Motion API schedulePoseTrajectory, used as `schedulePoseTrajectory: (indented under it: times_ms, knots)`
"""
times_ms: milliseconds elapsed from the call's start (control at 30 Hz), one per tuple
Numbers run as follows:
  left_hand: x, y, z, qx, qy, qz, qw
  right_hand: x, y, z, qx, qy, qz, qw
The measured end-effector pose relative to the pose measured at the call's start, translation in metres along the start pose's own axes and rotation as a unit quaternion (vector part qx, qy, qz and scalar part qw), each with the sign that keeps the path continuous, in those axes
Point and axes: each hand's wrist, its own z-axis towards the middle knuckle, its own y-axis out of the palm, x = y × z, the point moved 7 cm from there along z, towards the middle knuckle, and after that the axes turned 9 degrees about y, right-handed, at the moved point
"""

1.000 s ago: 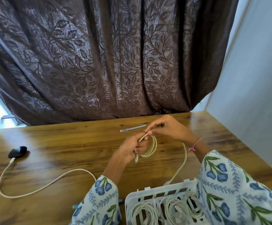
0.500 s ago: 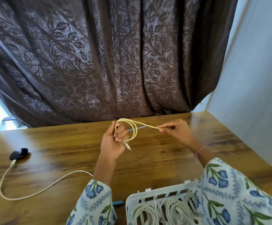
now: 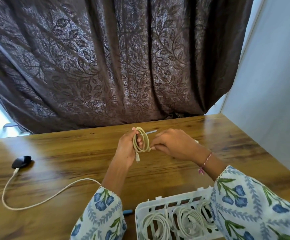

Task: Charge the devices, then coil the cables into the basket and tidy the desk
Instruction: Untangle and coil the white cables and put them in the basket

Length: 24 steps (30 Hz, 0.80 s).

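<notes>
Above the wooden desk [image 3: 210, 135], the left hand [image 3: 126, 149] held a cream charging cable [image 3: 140, 142] wound into a small upright coil, its fingers curled through the loops and one white plug hanging just below the palm. The right hand [image 3: 173, 144] was close beside it, its fingertips pinching the cable at the lower right edge of the coil. A red-and-white thread bracelet [image 3: 205, 161] sat on the right wrist, and both arms wore sleeves printed with blue flowers. At the near edge of the desk stood a white slotted plastic basket [image 3: 158, 204] with several coiled white cables [image 3: 184, 220] lying inside it, partly covered by the right sleeve. To the left, well apart from the hands, a small black device [image 3: 21, 161] lay on the desk with a white cable [image 3: 42, 200] plugged into it, curving in a loose loop toward the left sleeve. A slim silver stylus [image 3: 152, 131] lay behind the hands, and a dark leaf-patterned curtain [image 3: 106, 63] hung beyond the desk.
</notes>
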Motion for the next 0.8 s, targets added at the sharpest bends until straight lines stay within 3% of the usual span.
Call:
schedulePoseTrajectory:
  times_ms: [100, 200, 333, 500, 633, 700, 800]
  knots:
    - [-0.009, 0.022, -0.011, -0.048, -0.031, 0.036, 0.998, 0.001, 0.001, 0.007, -0.024, 0.013, 0.050, 0.998]
    - [-0.018, 0.041, -0.020, -0.097, -0.062, 0.060, 0.992, 0.005, -0.004, 0.009, 0.008, 0.024, 0.145, 0.989]
    - [-0.023, 0.049, -0.023, -0.137, -0.094, 0.044, 0.985, 0.012, -0.013, 0.005, -0.008, 0.028, 0.247, 0.968]
    - [-0.035, 0.049, -0.026, -0.181, -0.164, 0.057, 0.968, 0.036, -0.014, 0.006, 0.009, 0.024, 0.161, 0.987]
    - [-0.037, 0.049, -0.026, -0.192, -0.151, 0.088, 0.966, 0.043, -0.017, -0.002, 0.189, 0.030, -0.025, 0.981]
    - [-0.032, 0.048, -0.024, -0.187, -0.123, 0.096, 0.970, 0.038, -0.018, -0.008, 0.234, 0.034, 0.005, 0.972]
    - [-0.024, 0.046, -0.022, -0.168, -0.089, 0.112, 0.975, 0.034, -0.006, -0.012, 0.212, 0.054, 0.121, 0.968]
